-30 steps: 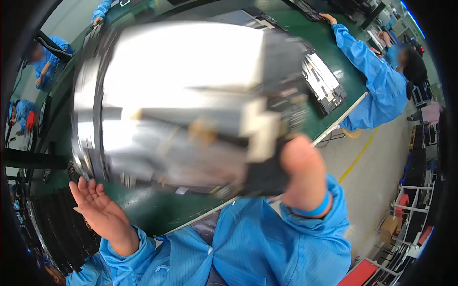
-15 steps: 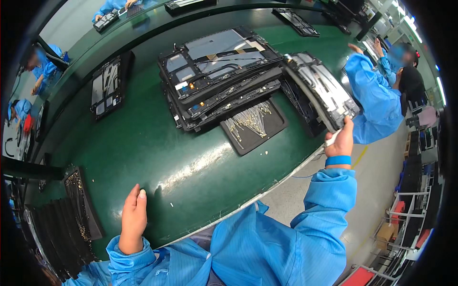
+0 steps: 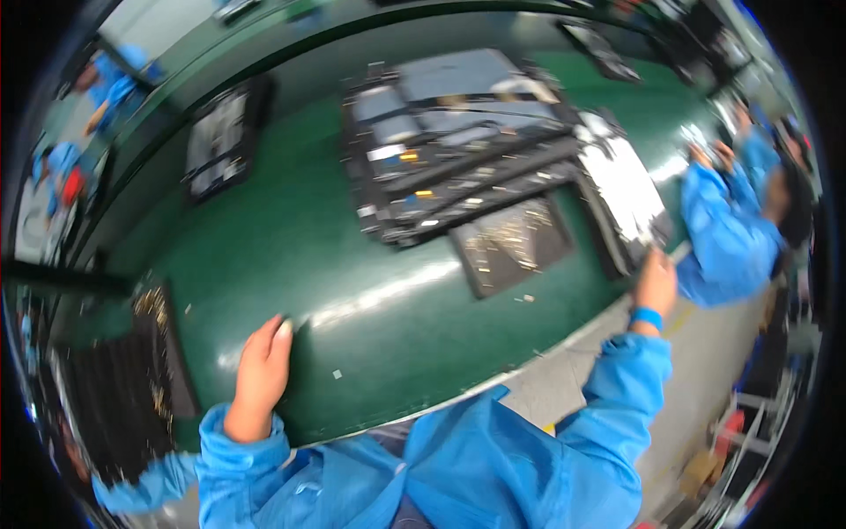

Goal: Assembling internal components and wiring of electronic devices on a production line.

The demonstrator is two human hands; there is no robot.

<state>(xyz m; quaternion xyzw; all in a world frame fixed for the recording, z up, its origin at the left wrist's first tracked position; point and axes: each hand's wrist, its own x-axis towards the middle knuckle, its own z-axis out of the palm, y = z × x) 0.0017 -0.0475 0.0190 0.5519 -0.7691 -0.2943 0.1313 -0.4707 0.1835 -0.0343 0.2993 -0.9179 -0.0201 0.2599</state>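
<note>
My right hand [image 3: 656, 286], with a blue band at the wrist, grips the near end of a flat electronic panel [image 3: 624, 181] with a bright face. That panel lies low at the right, beside a stack of black-framed device panels [image 3: 458, 115]; blur hides its exact contact with what is beneath. My left hand [image 3: 262, 366] hovers over the table's near left part, holding nothing, its fingers stretched out. In front of the stack sits a dark foam tray [image 3: 555, 234] with many thin cables [image 3: 507, 238] on it.
The green table [image 3: 379, 353] carries another panel [image 3: 218, 141] at the far left. Upright black trays [image 3: 110, 397] stand at the near left, by a foam tray of small brass-coloured parts. A co-worker [image 3: 727, 229] in blue sits at the right. Small white scraps dot the tabletop.
The panel in my right hand has gone from raised and tilted to lower and flatter beside the stack. The whole view has shifted and blurred. My left hand stays empty.
</note>
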